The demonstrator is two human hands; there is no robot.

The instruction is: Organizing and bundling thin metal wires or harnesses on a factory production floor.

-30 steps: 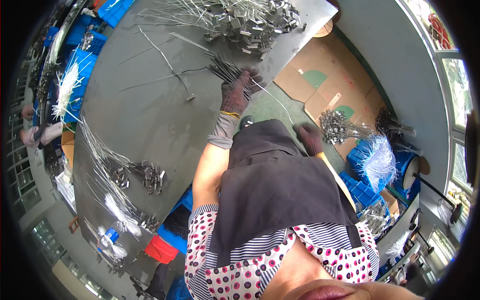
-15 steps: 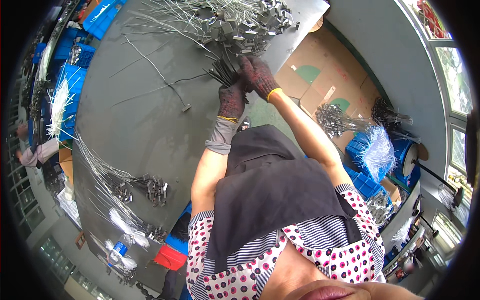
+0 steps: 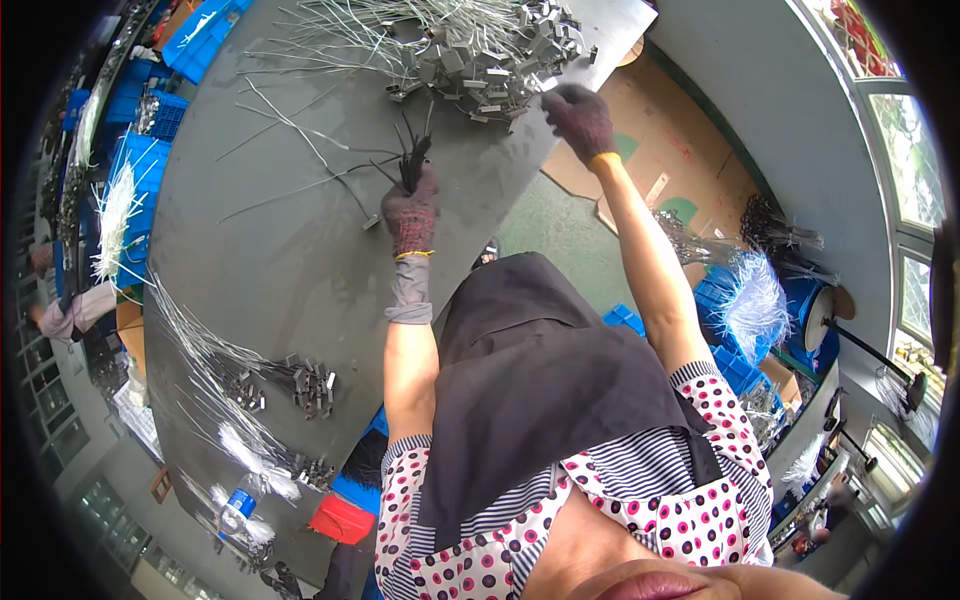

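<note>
My left hand (image 3: 411,218), in a dark knitted glove with a yellow cuff edge, is closed around a bunch of short black wires (image 3: 411,165) above the table. Their ends fan out past the fingers. My right hand (image 3: 580,122), gloved alike, is over the table's right edge, apart from the left; motion blurs its fingers. Close to it lies a big heap of small metal box-shaped pieces (image 3: 490,62) with long pale wires (image 3: 350,30). By my left hand, a loose wire ends in a small metal piece (image 3: 372,221).
The grey table (image 3: 270,250) bears another wired bundle (image 3: 310,380) and a water bottle (image 3: 238,502) at the near left. Blue crates (image 3: 150,180) line the left side. Cardboard (image 3: 665,130) and a blue bin (image 3: 715,300) are at right. Another person's sleeve (image 3: 85,308) shows far left.
My hands have come apart. The left hand has moved left with the black wires; the right hand has moved right and up toward the heap's edge.
</note>
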